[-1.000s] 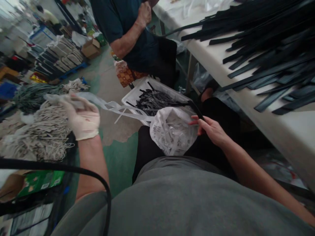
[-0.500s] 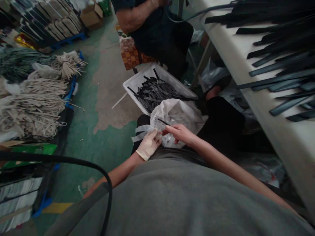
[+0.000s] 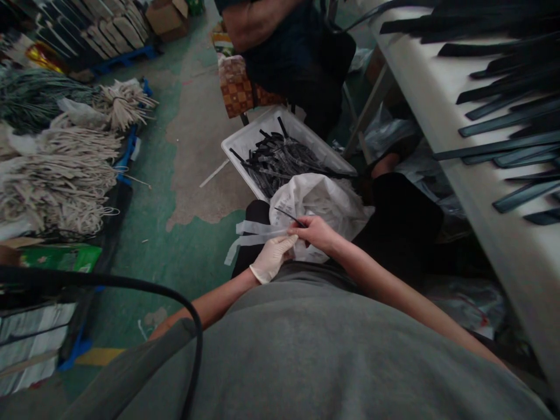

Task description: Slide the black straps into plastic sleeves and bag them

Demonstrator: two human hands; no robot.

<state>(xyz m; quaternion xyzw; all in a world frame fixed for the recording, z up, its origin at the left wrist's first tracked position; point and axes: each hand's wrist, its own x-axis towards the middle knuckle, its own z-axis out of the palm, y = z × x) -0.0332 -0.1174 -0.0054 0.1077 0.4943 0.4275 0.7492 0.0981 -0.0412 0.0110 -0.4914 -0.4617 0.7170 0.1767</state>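
Observation:
My left hand (image 3: 272, 258), in a pale glove, is closed on translucent strips (image 3: 254, 232) whose free ends stick out to the left. Bare and pinched, my right hand (image 3: 315, 233) touches the left fingertips and holds a thin black strip (image 3: 286, 214) that points up and left. Both hands are over my lap, at the near edge of a white plastic bag (image 3: 306, 195). Beyond the bag, a white bin (image 3: 245, 133) holds many black strips (image 3: 280, 157), some with clear wrapping.
A pale table (image 3: 420, 116) with long black strips (image 3: 503, 143) runs along the right. Another person (image 3: 280, 58) sits beyond the bin. Bundled cords (image 3: 61, 169) lie on pallets at left. A black cable (image 3: 144, 284) crosses the lower left.
My hands have come together, the left moving right and slightly up. The translucent strips now extend more openly to the left, and the black strip has tilted. The view has shifted slightly.

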